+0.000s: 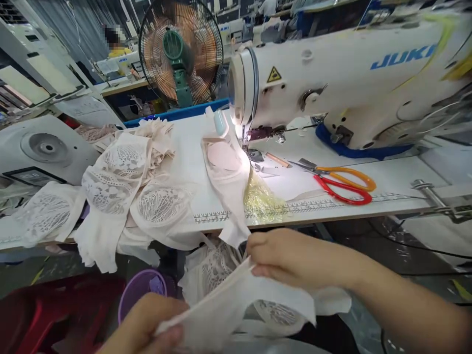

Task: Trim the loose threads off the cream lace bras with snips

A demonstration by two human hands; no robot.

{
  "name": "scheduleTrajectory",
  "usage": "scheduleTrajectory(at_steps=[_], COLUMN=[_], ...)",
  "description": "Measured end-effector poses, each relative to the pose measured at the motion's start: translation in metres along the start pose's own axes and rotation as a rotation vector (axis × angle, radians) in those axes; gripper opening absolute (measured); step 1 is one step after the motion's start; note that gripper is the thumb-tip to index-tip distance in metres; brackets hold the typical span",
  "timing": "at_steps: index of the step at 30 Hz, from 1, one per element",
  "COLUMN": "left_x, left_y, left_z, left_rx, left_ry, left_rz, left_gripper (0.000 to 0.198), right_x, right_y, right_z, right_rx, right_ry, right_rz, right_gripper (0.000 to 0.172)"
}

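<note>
Cream fabric drawn between two hands, bottom center of the frame.
I see the left hand pinching its near end and the right hand gripping its far edge, apparently to keep it taut; beyond, a cup piece lies beside the sewing machine needle, and scissors rest center right, handles rightward, probably for easy reach.

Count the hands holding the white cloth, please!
2: the bare left hand at lower left, partly hidden, and the bare right hand right of centre, both gripping the thin white cloth.
</note>
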State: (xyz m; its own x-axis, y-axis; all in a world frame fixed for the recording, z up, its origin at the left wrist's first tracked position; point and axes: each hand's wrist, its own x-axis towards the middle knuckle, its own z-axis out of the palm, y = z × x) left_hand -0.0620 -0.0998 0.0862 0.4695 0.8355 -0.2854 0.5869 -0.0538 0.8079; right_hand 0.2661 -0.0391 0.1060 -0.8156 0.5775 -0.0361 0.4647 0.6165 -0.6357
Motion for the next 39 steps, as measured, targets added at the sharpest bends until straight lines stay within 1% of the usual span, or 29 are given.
scheduleTrajectory(at_steps=[2, 3, 5, 7, 9, 10, 11, 12, 14, 16, 18, 20, 22, 23, 24, 26, 28, 29, 31, 33, 35, 37, 39], left_x=[0.009, 0.015, 0.027, 0.038, 0.049, 0.054, 0.059, 0.064, 0.072, 0.079, 0.082, 0.084, 0.086, 0.087, 0.087, 0.089, 0.089, 0.090, 0.090, 0.091, 0.092, 0.094, 0.096], left_y=[-0.004, -0.008, -0.020, -0.031, -0.037, -0.036, -0.033, -0.028, -0.013, 0.005, 0.022, 0.035, 0.042, 0.043, 0.043, 0.039, 0.033, 0.030, 0.027, 0.028, 0.034, 0.042, 0.049], left_z=[-0.003, -0.004, -0.004, -0.004, -0.005, -0.005, -0.005, -0.004, 0.001, 0.010, 0.024, 0.041, 0.058, 0.065, 0.070, 0.076, 0.077, 0.077, 0.075, 0.074, 0.073, 0.071, 0.069], left_rx=[-0.036, -0.080, -0.186, -0.256, -0.232, -0.189, -0.132, -0.068, 0.058, 0.157, 0.167, 0.083, -0.052, -0.130, -0.221, -0.425, -0.594, -0.656, -0.719, -0.715, -0.648, -0.532, -0.416], left_ry=[0.014, -0.004, -0.088, -0.204, -0.291, -0.330, -0.360, -0.384, -0.411, -0.395, -0.319, -0.197, -0.081, -0.035, -0.008, -0.010, -0.046, -0.061, -0.063, -0.072, -0.090, -0.108, -0.123], left_rz=[-0.038, -0.063, -0.116, -0.146, -0.105, -0.061, -0.010, 0.039, 0.097, 0.136, 0.201, 0.298, 0.353, 0.336, 0.287, 0.132, -0.018, -0.067, -0.112, -0.113, -0.089, -0.017, 0.066], left_gripper=[0.026, 0.028, 0.032, 0.034, 0.031, 0.029, 0.026, 0.023, 0.018, 0.020, 0.025, 0.022, 0.010, 0.004, 0.006, 0.016, 0.022, 0.024, 0.024, 0.025, 0.027, 0.031, 0.035], right_x=[0.002, 0.003, 0.003, 0.002, 0.002, 0.002, 0.002, 0.003, 0.006, 0.009, 0.011, 0.013, 0.014, 0.015, 0.015, 0.014, 0.014, 0.014, 0.016, 0.018, 0.021, 0.022, 0.022], right_y=[0.009, 0.009, 0.002, -0.013, -0.028, -0.033, -0.035, -0.034, -0.026, -0.015, -0.007, -0.003, -0.001, 0.000, 0.001, 0.004, 0.008, 0.010, 0.011, 0.011, 0.009, 0.008, 0.006], right_z=[-0.003, -0.002, 0.003, 0.012, 0.019, 0.022, 0.023, 0.023, 0.020, 0.017, 0.015, 0.013, 0.009, 0.006, 0.003, -0.004, -0.010, -0.012, -0.015, -0.016, -0.017, -0.018, -0.020], right_rx=[-0.008, -0.023, -0.080, -0.150, -0.171, -0.162, -0.152, -0.143, -0.117, -0.060, 0.013, 0.067, 0.106, 0.125, 0.145, 0.197, 0.242, 0.260, 0.284, 0.300, 0.328, 0.337, 0.303], right_ry=[0.023, 0.032, 0.026, -0.034, -0.125, -0.160, -0.176, -0.171, -0.137, -0.115, -0.118, -0.131, -0.133, -0.123, -0.110, -0.088, -0.074, -0.070, -0.060, -0.060, -0.089, -0.125, -0.133], right_rz=[0.040, 0.051, 0.045, -0.046, -0.175, -0.216, -0.218, -0.177, -0.034, 0.071, 0.096, 0.086, 0.083, 0.088, 0.102, 0.140, 0.163, 0.168, 0.168, 0.164, 0.156, 0.154, 0.157], right_gripper=[0.022, 0.022, 0.020, 0.016, 0.012, 0.011, 0.010, 0.012, 0.017, 0.022, 0.023, 0.024, 0.025, 0.024, 0.023, 0.018, 0.012, 0.009, 0.004, 0.009, 0.014, 0.017, 0.019])
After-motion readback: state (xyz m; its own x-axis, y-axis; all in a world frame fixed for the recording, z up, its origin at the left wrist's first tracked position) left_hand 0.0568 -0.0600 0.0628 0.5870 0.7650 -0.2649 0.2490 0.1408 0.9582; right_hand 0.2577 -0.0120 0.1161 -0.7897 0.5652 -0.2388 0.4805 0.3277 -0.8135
